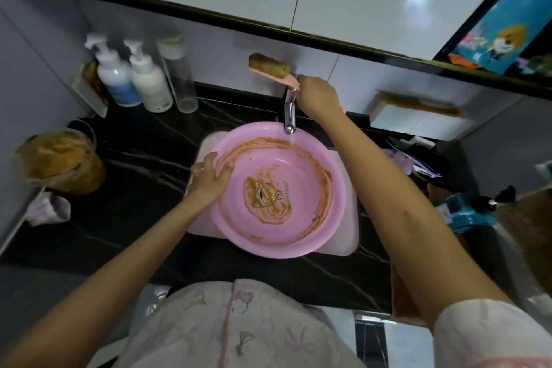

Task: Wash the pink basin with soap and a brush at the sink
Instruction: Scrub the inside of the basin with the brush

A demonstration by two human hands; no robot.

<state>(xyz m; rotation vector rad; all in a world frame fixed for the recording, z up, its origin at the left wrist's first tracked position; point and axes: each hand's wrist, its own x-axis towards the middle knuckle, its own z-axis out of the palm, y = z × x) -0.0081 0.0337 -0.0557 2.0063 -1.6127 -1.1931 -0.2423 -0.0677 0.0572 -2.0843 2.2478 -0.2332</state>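
left hand (209, 178): grips basin (298, 164) rim | right hand (318, 95): raised, holds brush (268, 64)

A pink basin (280, 188), smeared inside with brown streaks, is sitting in the sink (351, 233) under the faucet (289, 116), where a thin stream of water is running onto its far rim. The left hand (209, 176) is gripping the basin's left rim, fingers curling inside. The right hand (318, 95) is holding a pink brush (270, 66) by its handle above the faucet, bristles facing up.
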